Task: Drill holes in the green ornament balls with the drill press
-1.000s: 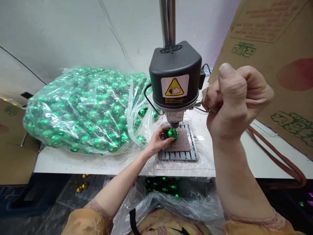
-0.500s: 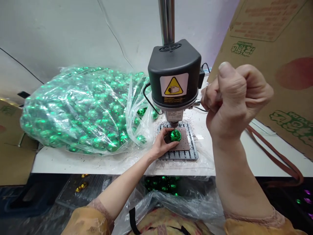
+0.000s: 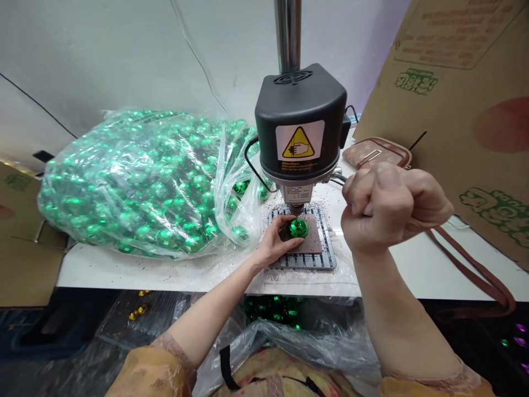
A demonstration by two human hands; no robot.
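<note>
The head view shows the left hand (image 3: 275,241) curved in a loose C, thumb and fingertips set against the near and far sides of a faceted green ball (image 3: 298,229), which sits on a brown pad (image 3: 313,243) over the slotted metal base (image 3: 306,263). That grip probably serves to stop the ball rolling or spinning while leaving its top bare for the bit (image 3: 296,218) standing right over it (whether the tip touches or has gone in is too small to tell). The right hand (image 3: 390,207) is balled into a tight fist at the end of the lever (image 3: 339,177) beside the black drill head (image 3: 300,110), likely so it can work the feed from well clear of the bit; the grip inside the fist is hidden. The clear bag (image 3: 144,187) of green balls lies just left of the base, presumably for an easy reach. Compared with half a second ago, the fist is lower, and a patterned pouch (image 3: 367,153) now shows between it and the cardboard box (image 3: 448,124); the left hand and the ball are almost unchanged.
</note>
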